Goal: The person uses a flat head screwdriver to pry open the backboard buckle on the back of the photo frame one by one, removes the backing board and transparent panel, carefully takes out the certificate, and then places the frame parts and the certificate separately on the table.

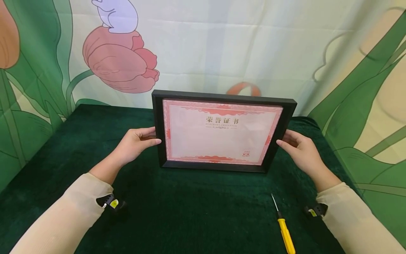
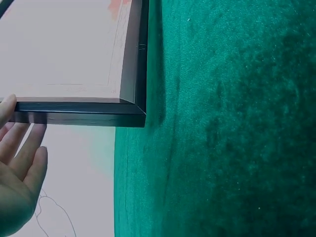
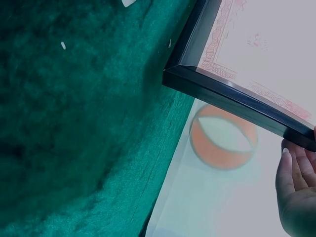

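Note:
A black picture frame (image 1: 212, 167) stands nearly upright above the dark green cloth, its front turned towards me. Inside it shows a certificate (image 1: 215, 139) with a pink-red patterned border and gold Chinese heading. My left hand (image 1: 136, 143) grips the frame's left side, thumb at the front and fingers at the edge and behind. On the opposite side my right hand (image 1: 299, 148) holds the frame likewise, with some fingertips hidden behind it. Both wrist views show a lower corner of the frame close to the cloth; whether it touches I cannot tell.
A screwdriver (image 1: 286, 234) with a yellow handle lies on the green cloth (image 1: 190, 211), nearer me on the right, its tip pointing away. Behind the table hangs a curtain (image 1: 196, 53) printed with flowers and leaves. Small white scraps (image 3: 63, 45) lie on the cloth.

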A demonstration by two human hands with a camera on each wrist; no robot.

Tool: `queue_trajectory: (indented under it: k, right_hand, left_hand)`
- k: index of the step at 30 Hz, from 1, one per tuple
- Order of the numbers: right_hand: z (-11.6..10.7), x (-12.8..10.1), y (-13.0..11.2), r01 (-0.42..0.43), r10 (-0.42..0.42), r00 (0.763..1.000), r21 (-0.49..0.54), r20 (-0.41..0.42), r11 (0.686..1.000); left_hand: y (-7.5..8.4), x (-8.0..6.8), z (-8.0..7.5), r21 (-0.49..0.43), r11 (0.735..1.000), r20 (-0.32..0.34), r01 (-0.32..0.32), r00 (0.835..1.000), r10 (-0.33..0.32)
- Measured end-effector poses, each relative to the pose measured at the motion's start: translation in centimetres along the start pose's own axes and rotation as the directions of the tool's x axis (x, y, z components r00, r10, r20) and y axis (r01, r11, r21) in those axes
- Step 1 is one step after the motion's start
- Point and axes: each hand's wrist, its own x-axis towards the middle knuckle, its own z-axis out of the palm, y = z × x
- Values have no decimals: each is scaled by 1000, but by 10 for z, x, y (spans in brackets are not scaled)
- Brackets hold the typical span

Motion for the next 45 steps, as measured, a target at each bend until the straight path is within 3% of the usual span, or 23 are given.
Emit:
queue_trajectory:
  k: [26, 33, 45]
  right_hand:
    - [1, 3, 0, 19, -21, 998, -45, -53, 999]
    - [0, 3, -1, 21, -23, 998, -40, -54, 999]
    - [-1, 6, 0, 39, -41, 997, -30, -69, 999]
  left_hand:
    - [0, 3, -1, 7, 1000, 18, -15, 1000, 15]
    - [26, -5, 0, 27, 1000, 18, 0, 1000, -1]
    - [25, -5, -2, 17, 1000, 50, -5, 999, 4]
